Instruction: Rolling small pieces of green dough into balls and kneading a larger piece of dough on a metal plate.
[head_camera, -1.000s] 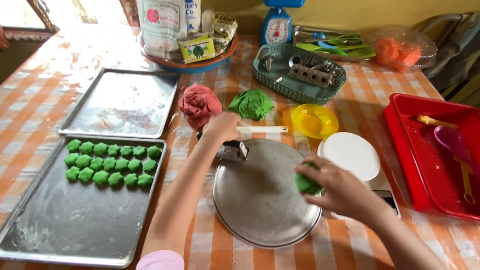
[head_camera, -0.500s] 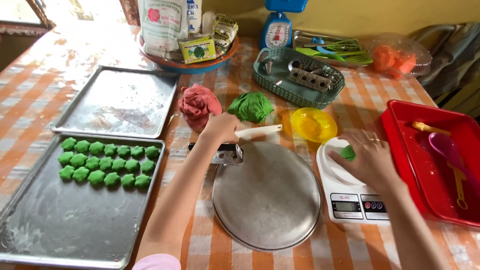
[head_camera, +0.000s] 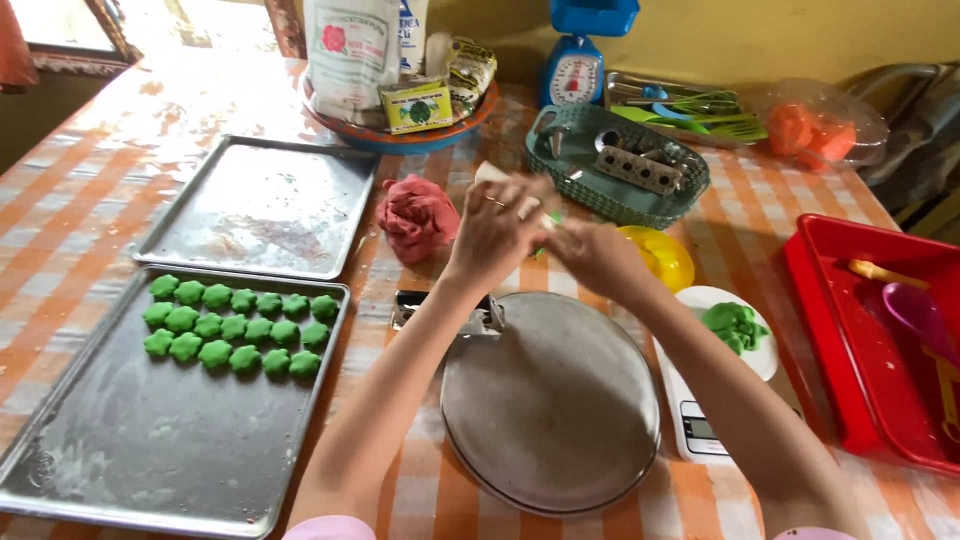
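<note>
Centre frame, above the round metal pan (head_camera: 553, 405), the left hand (head_camera: 495, 235) and right hand (head_camera: 595, 258) meet — fingers closed around a pale rolling pin (head_camera: 492, 173), blurred, green dough (head_camera: 548, 218) peeking between them.

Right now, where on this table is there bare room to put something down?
The upper steel baking tray is bare, as are the round metal plate and the near half of the tray of green dough shapes. The table's far edge is crowded.
</note>
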